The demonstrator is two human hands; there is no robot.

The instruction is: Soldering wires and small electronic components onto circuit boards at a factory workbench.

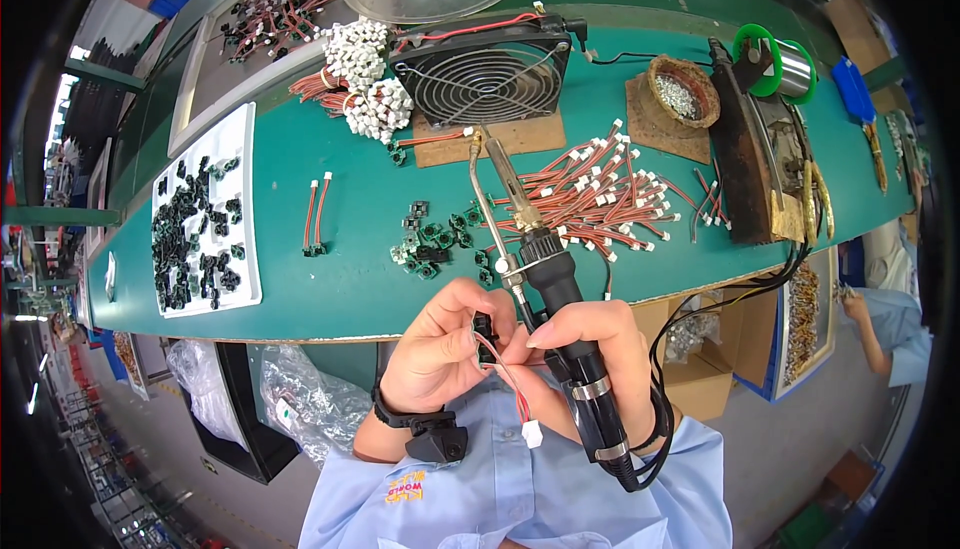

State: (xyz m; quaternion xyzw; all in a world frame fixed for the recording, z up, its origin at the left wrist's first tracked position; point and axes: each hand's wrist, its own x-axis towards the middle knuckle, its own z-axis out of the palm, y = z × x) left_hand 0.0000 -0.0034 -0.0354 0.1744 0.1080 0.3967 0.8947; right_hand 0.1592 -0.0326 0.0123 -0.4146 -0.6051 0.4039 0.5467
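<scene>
My left hand (432, 349) is closed on a small black-and-green circuit board (484, 331), held upright just off the table's front edge. Red and white wires (514, 385) run down from it to a white plug (532, 435). Wrapped around a black soldering iron (552, 271) is my right hand (618, 344), whose fingertips also meet the wire beside the board. A thin metal feed tube (477, 171) is clamped along the iron; its tip points away over the table. Beyond my hands lie several loose boards (430, 244) and a heap of wired plugs (600, 189).
On the green table (350, 294) stand a white tray (246, 219) of black parts, a black fan (480, 71), bundled plugs (381, 109), a round bowl (712, 99) and a solder spool (792, 71). Two wired boards (315, 214) lie left. Black cables (735, 294) hang right. Another person's arm (870, 334) shows far right.
</scene>
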